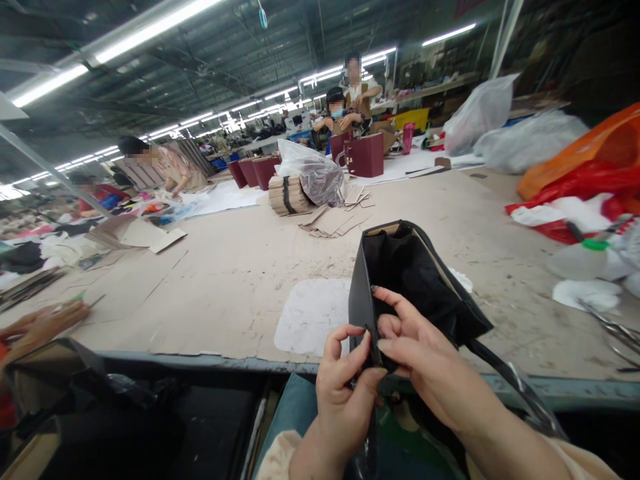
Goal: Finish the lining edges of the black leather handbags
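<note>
A black handbag (400, 280) with black fabric lining stands open at the table's near edge. My left hand (345, 393) pinches the bag's near rim between thumb and fingers. My right hand (425, 360) reaches into the bag's mouth, its fingers curled over the same rim and the lining. A black strap (520, 390) trails from the bag down to the right, past my right forearm.
A white paper sheet (313, 317) lies left of the bag. Stacked cardboard pieces (330, 220) and a plastic bag (315, 177) sit mid-table; maroon bags (367, 157) stand farther back. Scissors (617, 333) and red plastic (575, 193) lie right. Another person's hand (45, 323) is at left; several people work behind.
</note>
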The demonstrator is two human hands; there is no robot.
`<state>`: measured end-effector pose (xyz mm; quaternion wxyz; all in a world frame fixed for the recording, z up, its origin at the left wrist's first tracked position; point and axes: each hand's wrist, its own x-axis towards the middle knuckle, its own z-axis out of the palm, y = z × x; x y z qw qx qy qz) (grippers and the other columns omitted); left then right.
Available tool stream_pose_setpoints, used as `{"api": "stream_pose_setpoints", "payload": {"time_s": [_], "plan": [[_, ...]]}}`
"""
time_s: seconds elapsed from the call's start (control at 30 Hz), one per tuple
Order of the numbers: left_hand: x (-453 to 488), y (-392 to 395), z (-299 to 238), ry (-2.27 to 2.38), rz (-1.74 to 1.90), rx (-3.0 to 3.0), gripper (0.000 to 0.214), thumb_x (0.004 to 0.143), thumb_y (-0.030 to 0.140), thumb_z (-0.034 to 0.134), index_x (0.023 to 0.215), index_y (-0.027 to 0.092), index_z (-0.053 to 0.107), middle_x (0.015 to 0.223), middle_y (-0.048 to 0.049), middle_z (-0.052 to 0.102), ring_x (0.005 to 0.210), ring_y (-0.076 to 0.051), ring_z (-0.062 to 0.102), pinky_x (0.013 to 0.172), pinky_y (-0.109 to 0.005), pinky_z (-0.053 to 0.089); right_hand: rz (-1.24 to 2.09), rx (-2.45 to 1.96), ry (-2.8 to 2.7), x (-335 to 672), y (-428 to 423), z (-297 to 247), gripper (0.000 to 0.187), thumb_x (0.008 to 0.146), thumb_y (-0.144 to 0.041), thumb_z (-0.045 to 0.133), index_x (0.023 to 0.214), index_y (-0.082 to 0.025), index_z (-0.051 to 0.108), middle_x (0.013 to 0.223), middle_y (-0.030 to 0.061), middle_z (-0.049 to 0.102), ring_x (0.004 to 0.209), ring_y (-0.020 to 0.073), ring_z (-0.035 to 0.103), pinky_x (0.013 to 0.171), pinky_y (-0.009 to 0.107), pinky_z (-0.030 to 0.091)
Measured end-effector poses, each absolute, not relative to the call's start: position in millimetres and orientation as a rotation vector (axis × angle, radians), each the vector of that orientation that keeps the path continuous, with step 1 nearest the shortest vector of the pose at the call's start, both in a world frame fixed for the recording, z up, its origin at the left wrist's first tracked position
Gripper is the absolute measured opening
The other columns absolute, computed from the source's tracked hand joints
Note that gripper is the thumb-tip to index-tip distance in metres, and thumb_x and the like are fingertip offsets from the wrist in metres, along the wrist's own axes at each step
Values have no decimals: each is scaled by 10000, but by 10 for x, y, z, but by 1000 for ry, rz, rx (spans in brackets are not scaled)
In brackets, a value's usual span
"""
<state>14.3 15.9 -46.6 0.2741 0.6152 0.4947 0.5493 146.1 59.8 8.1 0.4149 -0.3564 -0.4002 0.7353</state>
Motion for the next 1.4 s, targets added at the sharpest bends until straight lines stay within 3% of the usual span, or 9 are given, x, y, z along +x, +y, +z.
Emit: {"api": "stream_pose_setpoints", "payload": {"time_s": [0.23,0.37,0.47,0.67,0.8,0.93,1.13,1.27,1.4], "plan": [[144,142,-501,1328,1458,1633,313,818,213,626,1127,225,674,1162,-110,537,924,-202,602,733,-318,574,1869,-861,-1057,1495,611,108,637,689,-143,578,1276,-272,367,701,-69,343,599,86,306,516,195,305],[137,150,-519,1267,1425,1552,306,846,215,586,1142,226,662,1182,-110,500,679,-101,588,507,-209,539,1876,-840,-1131,1527,591,132,788,584,-86,573,1313,-265,333,726,-65,373,628,88,367,529,186,348],[119,152,-506,1223,1400,1482,309,864,206,556,1158,233,648,1210,-109,470,533,-33,531,416,-182,500,1770,-860,-1324,1594,552,164,717,670,-96,555,1331,-279,342,807,-35,468,676,98,463,581,208,425],[92,141,-459,1245,1398,1457,325,859,221,564,1173,238,642,1220,-118,489,494,-24,511,392,-184,499,687,-1037,-1827,1800,591,212,306,832,-214,599,1126,-294,579,1013,43,621,842,170,607,740,293,504],[91,148,-439,1301,1418,1540,318,848,214,579,1156,239,655,1191,-107,513,693,-113,600,544,-236,563,507,-930,-1964,1829,664,216,166,834,-196,611,974,-282,632,953,15,661,870,154,622,757,255,497],[99,162,-426,1332,1416,1603,322,846,190,584,1157,235,657,1183,-109,519,991,-213,586,798,-333,559,676,-917,-2054,1790,651,233,196,834,-227,603,1026,-264,621,961,21,660,874,159,621,742,256,507],[110,165,-411,1330,1442,1644,324,837,187,603,1154,230,657,1168,-100,537,1134,-246,518,933,-383,495,796,-1050,-2028,1747,595,243,264,826,-209,562,1081,-249,616,907,20,672,804,160,634,702,262,516],[118,147,-394,1336,1396,1556,285,845,219,593,1117,232,678,1192,-101,520,906,-186,609,711,-287,570,934,-1034,-1981,1720,576,269,284,804,-177,555,1076,-249,595,867,2,666,750,142,631,663,240,513],[126,136,-405,1292,1380,1498,291,856,233,575,1131,232,670,1199,-110,503,603,-69,557,426,-178,491,972,-1045,-1949,1692,573,291,305,777,-141,546,1062,-244,585,815,-8,657,709,136,621,642,237,501]]}}
